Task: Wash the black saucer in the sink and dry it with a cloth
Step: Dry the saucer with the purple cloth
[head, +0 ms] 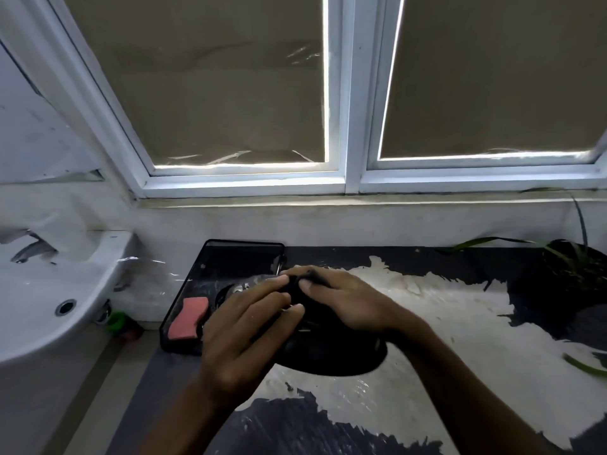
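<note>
At the centre of the frame, a person's two bare hands meet over a worn dark countertop (427, 323) marked with pale patches. The left hand (243, 326) and the right hand (345, 300) both curl their fingers around a dark, bunched item that looks like a black cloth (295, 292), though blur and low light leave that unsure. Just below the hands, at lower centre, the black saucer (331, 357) lies flat on the counter, its upper part hidden behind the fingers; whether the cloth touches it cannot be told. A black tray (236, 257) sits just left of the hands, holding a pink sponge (189, 318) at its near left corner. The white sink (39, 307) fills the left edge of the frame, well apart from the saucer. A potted plant (565, 267) stands at the right edge, and a white-framed window (351, 93) with its panes covered spans the upper half.
</note>
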A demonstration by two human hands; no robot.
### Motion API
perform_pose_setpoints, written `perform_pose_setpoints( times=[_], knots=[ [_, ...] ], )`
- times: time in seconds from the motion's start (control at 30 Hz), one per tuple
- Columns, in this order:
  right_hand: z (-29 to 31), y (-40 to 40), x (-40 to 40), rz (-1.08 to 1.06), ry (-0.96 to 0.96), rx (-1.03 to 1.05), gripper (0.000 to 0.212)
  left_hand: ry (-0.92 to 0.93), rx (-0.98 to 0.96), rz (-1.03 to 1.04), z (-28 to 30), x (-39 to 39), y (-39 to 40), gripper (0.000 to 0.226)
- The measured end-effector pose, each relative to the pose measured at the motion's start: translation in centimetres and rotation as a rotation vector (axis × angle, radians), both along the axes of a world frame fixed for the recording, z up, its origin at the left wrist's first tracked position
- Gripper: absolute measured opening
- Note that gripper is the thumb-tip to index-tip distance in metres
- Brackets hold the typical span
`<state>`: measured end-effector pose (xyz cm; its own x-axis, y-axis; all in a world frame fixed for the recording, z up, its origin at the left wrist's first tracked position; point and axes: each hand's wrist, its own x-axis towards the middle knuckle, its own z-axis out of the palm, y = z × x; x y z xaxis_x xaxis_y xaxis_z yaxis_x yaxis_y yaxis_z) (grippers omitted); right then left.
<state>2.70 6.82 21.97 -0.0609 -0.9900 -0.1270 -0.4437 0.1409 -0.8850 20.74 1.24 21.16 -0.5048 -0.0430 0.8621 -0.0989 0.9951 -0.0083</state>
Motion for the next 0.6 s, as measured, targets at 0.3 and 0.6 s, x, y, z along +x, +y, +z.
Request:
perform_pose_setpoints(
  times=[0.3,0.6],
  knots=[
    [-5.3,2.3,-2.9,-0.401,-1.128,-0.031,0.025,0.464,1.224,0.277,-3.0,-1.5,-2.2,0.021],
    [-8.8,1.6,5.6,-0.827,-1.309,-0.193,0.057,1.08,2.429,0.495,-7.9,-8.6,1.6,0.024]
  ],
)
